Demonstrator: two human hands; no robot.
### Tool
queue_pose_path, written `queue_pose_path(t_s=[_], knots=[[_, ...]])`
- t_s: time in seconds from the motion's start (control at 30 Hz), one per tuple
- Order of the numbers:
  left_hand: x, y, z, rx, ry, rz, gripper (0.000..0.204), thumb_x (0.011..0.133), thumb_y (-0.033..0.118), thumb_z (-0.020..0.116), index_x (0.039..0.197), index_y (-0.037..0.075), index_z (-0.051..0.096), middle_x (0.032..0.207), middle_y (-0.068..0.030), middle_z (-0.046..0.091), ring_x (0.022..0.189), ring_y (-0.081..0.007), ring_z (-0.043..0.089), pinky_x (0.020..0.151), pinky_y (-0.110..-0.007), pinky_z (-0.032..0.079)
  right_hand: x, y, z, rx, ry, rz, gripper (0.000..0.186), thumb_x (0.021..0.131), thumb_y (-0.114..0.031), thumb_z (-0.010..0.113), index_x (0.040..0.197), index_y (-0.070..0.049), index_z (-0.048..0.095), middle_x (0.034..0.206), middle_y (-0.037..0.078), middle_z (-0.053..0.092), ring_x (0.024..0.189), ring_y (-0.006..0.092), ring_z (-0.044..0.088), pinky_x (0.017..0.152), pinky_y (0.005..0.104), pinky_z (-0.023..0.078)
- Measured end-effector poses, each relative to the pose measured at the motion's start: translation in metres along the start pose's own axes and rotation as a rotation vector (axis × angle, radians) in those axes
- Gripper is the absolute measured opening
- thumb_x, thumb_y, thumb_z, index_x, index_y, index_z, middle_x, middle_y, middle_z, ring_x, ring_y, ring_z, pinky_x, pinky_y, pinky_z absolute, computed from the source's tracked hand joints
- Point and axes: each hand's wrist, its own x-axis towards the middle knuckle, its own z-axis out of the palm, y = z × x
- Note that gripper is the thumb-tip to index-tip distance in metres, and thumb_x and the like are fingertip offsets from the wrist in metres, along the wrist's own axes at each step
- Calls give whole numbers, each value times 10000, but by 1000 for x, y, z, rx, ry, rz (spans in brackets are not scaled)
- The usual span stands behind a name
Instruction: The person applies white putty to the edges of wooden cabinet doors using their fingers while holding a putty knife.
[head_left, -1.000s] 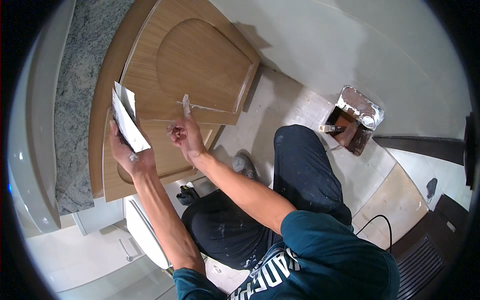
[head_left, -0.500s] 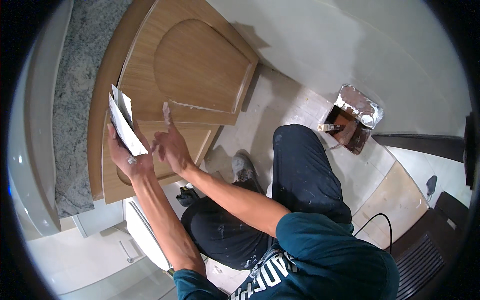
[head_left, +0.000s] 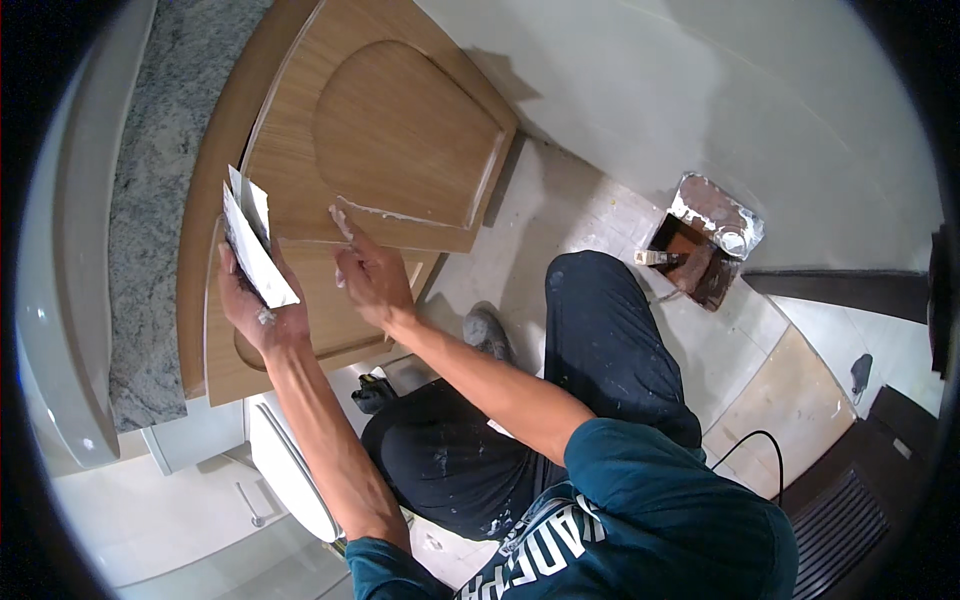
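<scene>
My left hand [head_left: 262, 312] is closed around a folded white sheet [head_left: 254, 245], paper or thin card, held upright beside the wooden cabinet. A blob of white paste sticks near that wrist. My right hand [head_left: 375, 283] holds nothing; its index finger stretches out with whitish paste on the tip, and the other fingers are partly bent. That fingertip is at the lower edge of the upper wooden cabinet door [head_left: 400, 130], by the end of a white paste line [head_left: 395, 213] along its panel groove. Below lies a second wooden door [head_left: 225, 345], partly behind my hands.
A grey stone countertop [head_left: 165, 200] curves along the left. On the floor to the right stands an open paint tray [head_left: 712, 283] with a brush [head_left: 655, 257] across it and a smeared lid [head_left: 722, 212]. A white toilet [head_left: 285, 465] is at lower left, near a dark object [head_left: 374, 392].
My right hand has shifted slightly right, and its index fingertip is now by the left end of the paste line. My left hand still holds the folded sheet, nearly unmoved.
</scene>
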Motion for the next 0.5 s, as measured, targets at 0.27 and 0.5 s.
queue_pose_path(t_s=[0.27, 0.5], knots=[[4, -1, -6, 4, -76, -12, 234, 989, 176, 452, 1027, -11, 589, 853, -83, 619, 637, -132, 450, 560, -252, 352, 9, 8, -12, 279, 32, 94, 609, 905, -88, 452, 1491, -109, 287, 602, 61, 562, 543, 129, 530, 554, 300, 467], [31, 2, -54, -15, -436, -74, 363, 1007, 223, 436, 1238, -43, 524, 1191, -124, 621, 1079, -196, 602, 977, -323, 463, 11, -11, 7, 254, -91, -7, 634, 913, -103, 452, 1500, -57, 216, 597, 74, 566, 541, 129, 529, 554, 296, 461]])
